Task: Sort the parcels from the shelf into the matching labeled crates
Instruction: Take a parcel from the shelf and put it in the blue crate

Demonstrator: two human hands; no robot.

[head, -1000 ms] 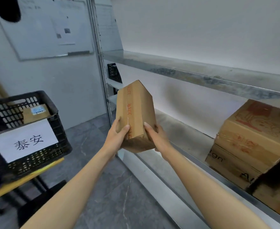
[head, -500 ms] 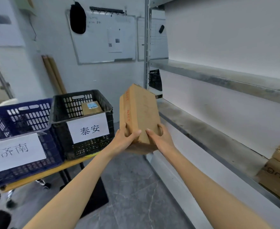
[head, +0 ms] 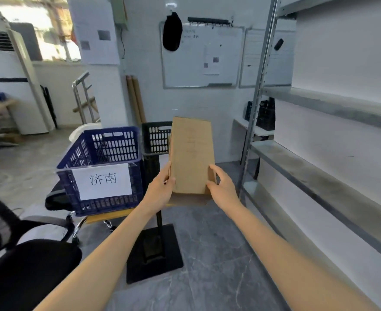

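Upright between both hands, the brown parcel (head: 191,154) is held in mid-air, left hand (head: 160,189) and right hand (head: 222,187) each gripping a lower side edge with thumb curled onto its near face. Behind it stands the black crate (head: 154,138); just left is the blue crate (head: 108,153) with its white label (head: 103,181). At right runs the metal shelf (head: 320,176).

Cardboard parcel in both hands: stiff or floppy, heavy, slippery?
Probably stiff: the cardboard parcel shows flat faces and straight edges. Likely light: left hand and right hand grip only its lower end. Matte board looks grippy.
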